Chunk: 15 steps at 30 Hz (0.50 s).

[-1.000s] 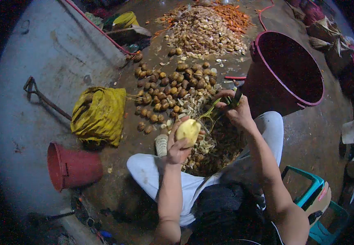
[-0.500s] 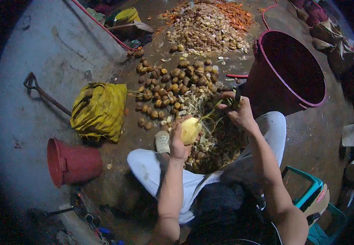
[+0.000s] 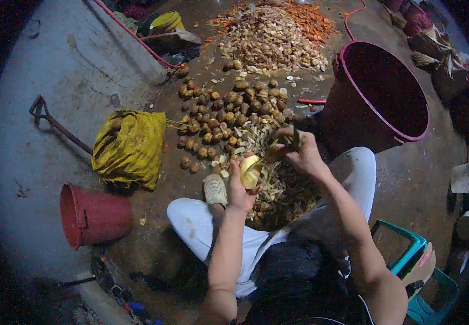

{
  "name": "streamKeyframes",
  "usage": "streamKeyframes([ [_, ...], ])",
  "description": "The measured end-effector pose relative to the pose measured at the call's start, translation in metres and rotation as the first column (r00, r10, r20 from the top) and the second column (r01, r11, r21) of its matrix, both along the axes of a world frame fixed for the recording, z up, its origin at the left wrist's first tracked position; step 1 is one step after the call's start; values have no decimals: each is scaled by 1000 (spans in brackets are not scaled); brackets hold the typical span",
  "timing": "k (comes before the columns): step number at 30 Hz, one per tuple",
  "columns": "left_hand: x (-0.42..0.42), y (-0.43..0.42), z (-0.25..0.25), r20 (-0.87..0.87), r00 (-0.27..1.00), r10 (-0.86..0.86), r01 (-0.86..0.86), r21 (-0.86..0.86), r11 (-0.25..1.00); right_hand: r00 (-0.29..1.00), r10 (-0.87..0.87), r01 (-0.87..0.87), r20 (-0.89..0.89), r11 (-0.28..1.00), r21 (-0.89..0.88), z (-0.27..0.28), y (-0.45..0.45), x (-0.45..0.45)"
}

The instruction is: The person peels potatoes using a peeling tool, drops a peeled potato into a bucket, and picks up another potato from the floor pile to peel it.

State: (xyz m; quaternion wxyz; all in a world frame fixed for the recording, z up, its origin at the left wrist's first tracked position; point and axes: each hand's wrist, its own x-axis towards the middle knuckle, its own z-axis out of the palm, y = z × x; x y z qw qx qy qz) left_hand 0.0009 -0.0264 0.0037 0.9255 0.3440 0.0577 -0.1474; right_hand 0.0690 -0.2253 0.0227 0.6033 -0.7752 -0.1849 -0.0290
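Note:
My left hand (image 3: 241,187) is wrapped around a large potato (image 3: 250,172), its pale yellow flesh mostly bare. My right hand (image 3: 298,151) is closed on a dark peeling tool (image 3: 296,138), held just right of the potato; blur hides whether it is a knife or a peeler. Strips of peel hang between the hands. Beneath them, a heap of peelings (image 3: 273,203) covers the floor between my legs. Beyond my left hand lie many unpeeled brown potatoes (image 3: 229,111), spread over the floor.
A tall purple-rimmed bin (image 3: 348,111) stands by my right knee. To the left are a yellow sack (image 3: 129,149) and a red bucket (image 3: 96,216). Farther off are a pale heap of scraps (image 3: 272,40) and orange peelings (image 3: 313,24). A teal stool (image 3: 415,249) is at lower right.
My right hand has moved left and closer to the potato. The potato has turned in my left hand, and a peel strip now lies along its right side.

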Motion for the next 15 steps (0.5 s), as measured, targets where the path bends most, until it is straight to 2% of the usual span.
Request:
streamKeyframes([
  [1,1,-11,3,-79,990,119,-113,71,991,993,51,-43,-109,997,67,-2,7,-2],
  [2,1,-18,4,-149,959,240,-218,151,964,997,33,-39,64,994,99,-4,12,-2],
  [3,0,-16,2,-149,960,239,-216,152,964,997,31,-37,64,994,100,0,11,-3],
  [5,-2,-8,-6,-141,982,129,-108,150,983,945,36,-3,325,995,-104,7,9,-1],
  [6,-2,-6,-7,-143,981,128,-106,150,983,891,-26,74,453,993,-89,3,5,10],
  [7,-4,-3,-7,-140,987,80,-64,114,991,978,-19,-4,207,994,107,2,1,13],
  [9,-4,0,-2,-123,992,31,-22,77,997,964,-189,175,187,981,87,6,-11,35],
  [10,-5,0,6,-142,989,26,-22,32,999,963,-189,175,192,980,89,11,-10,33],
  [11,-6,0,12,-164,986,18,-20,-15,1000,987,-158,161,-27,970,180,16,-11,26],
  [13,-5,-2,12,-217,976,25,-26,-1,1000,989,-61,76,-132,991,113,12,-4,12],
  [15,-4,-6,9,-259,957,133,-110,102,989,961,54,-37,270,997,-68,8,0,5],
])
